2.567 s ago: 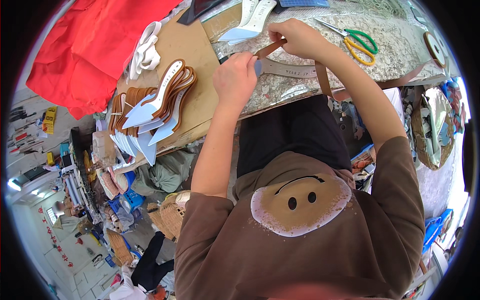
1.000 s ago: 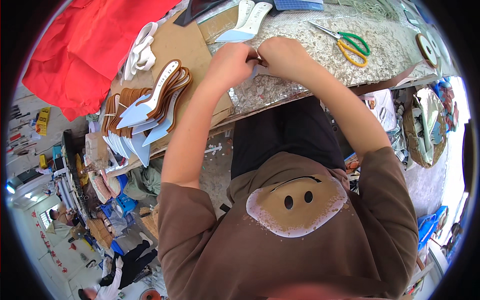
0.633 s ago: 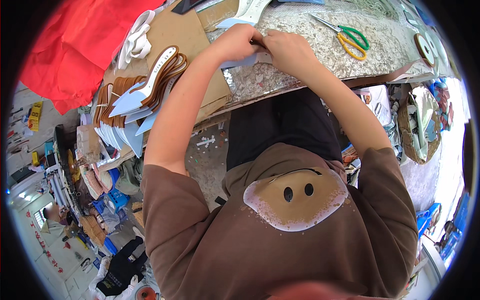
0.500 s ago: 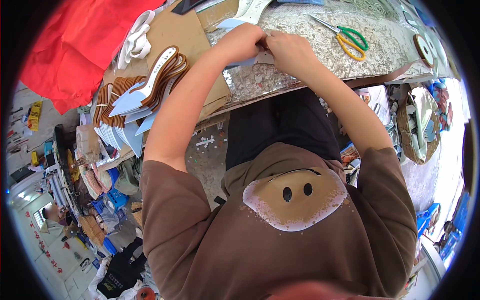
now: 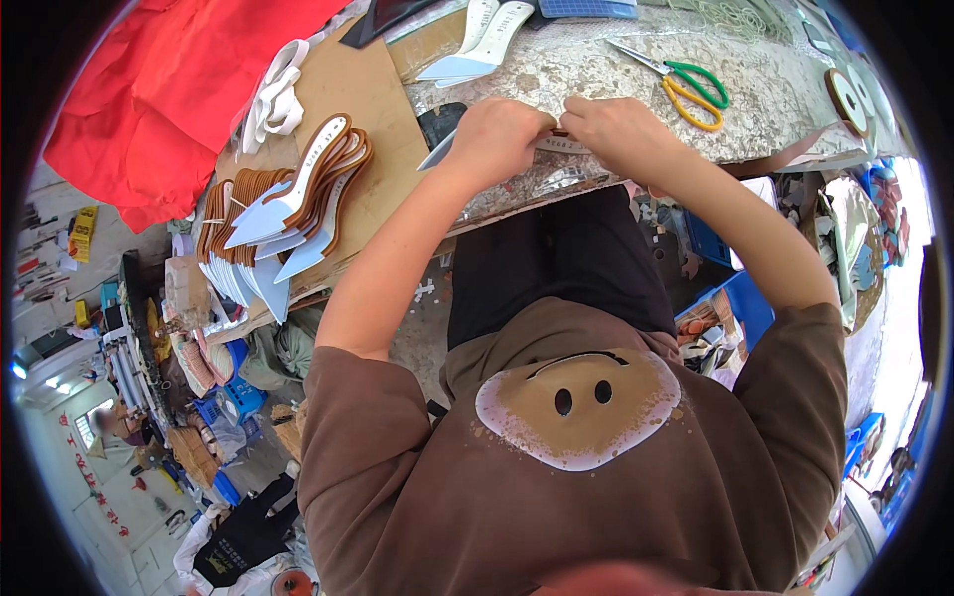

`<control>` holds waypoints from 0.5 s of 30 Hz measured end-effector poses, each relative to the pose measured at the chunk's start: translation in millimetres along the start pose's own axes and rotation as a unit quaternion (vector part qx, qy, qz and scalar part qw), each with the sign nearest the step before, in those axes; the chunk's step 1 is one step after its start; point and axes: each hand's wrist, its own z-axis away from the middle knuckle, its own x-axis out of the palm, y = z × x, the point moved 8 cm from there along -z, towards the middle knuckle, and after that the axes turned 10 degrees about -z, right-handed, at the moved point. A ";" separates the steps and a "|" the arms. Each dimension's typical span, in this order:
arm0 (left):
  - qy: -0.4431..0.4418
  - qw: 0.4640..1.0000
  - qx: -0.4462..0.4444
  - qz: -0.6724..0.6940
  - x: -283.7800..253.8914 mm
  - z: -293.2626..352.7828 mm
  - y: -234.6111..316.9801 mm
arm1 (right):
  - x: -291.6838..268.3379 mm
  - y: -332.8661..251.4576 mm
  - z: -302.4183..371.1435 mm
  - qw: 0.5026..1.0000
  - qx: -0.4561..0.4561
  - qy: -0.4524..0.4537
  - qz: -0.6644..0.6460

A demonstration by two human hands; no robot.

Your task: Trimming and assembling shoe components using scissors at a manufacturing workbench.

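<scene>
Between my two hands lies a white shoe insole (image 5: 563,146) with a brown strip along its edge, close to the table's front edge. My left hand (image 5: 500,141) is closed on it with fingertips pinched; a pale blue end shows past the wrist. My right hand (image 5: 618,131) pinches at the other part of the insole, its fingertips almost meeting the left ones. What sits exactly between the fingertips is hidden. Beyond the left hand lie plain white-and-blue insoles (image 5: 494,42) without brown edging. To the left, a pile of brown-edged insoles (image 5: 316,164) overlaps on cardboard.
Scissors (image 5: 686,87) with green and yellow handles lie partly spread beyond my right hand. White elastic loops (image 5: 275,97) and red cloth (image 5: 164,104) sit at the left on the cardboard sheet (image 5: 373,129). A tape roll (image 5: 843,101) stands at the far right.
Both hands have come nearer the table's front edge with the insole, and the view has shifted slightly. The plain insoles behind and a dark piece beside the left hand now show more fully.
</scene>
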 end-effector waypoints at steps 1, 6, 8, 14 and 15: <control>-0.003 1.000 0.002 -0.001 3.1 0.5 -0.4 | -2.2 5.5 6.7 1.000 -0.012 -0.005 -0.006; 0.056 0.996 0.071 0.004 -16.3 -5.6 28.4 | -4.3 33.9 33.4 0.999 -0.006 0.001 -0.041; 0.051 0.996 0.071 0.010 -10.7 -14.5 31.6 | -5.9 36.5 37.2 0.996 0.006 0.030 -0.085; -0.152 0.987 0.054 -0.010 37.2 -29.6 40.9 | 2.0 72.6 53.9 0.949 0.206 0.018 -0.240; -0.142 0.988 0.053 -0.009 28.4 -21.6 43.1 | -6.2 69.2 57.5 0.922 0.229 0.052 -0.307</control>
